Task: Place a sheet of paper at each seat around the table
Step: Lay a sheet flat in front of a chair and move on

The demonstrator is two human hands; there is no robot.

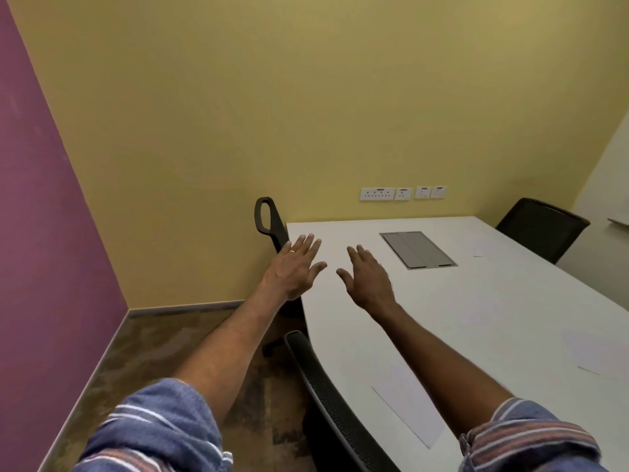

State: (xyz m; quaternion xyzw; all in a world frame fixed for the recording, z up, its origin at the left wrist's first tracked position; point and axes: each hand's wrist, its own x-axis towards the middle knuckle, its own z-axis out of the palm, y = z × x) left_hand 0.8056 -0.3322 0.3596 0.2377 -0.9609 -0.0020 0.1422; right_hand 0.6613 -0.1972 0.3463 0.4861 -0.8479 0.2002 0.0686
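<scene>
You are standing in a small office meeting room: a long white tabletop [459,301] with a built-in cable hatch [418,249], black mesh chairs [541,228] pulled up around it, and wall sockets [403,193] behind.

Single head cam: you look fwd and down along both arms, over the white table [476,301] toward the yellow wall [306,114].

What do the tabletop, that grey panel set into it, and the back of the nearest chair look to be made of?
Table: probably laminate, smooth matt white, no grain.
Grey panel: looks like brushed metal or plastic, flush, with a centre seam.
Nearest chair: black mesh back, its woven texture visible, in a hard black frame, probably plastic.
</scene>
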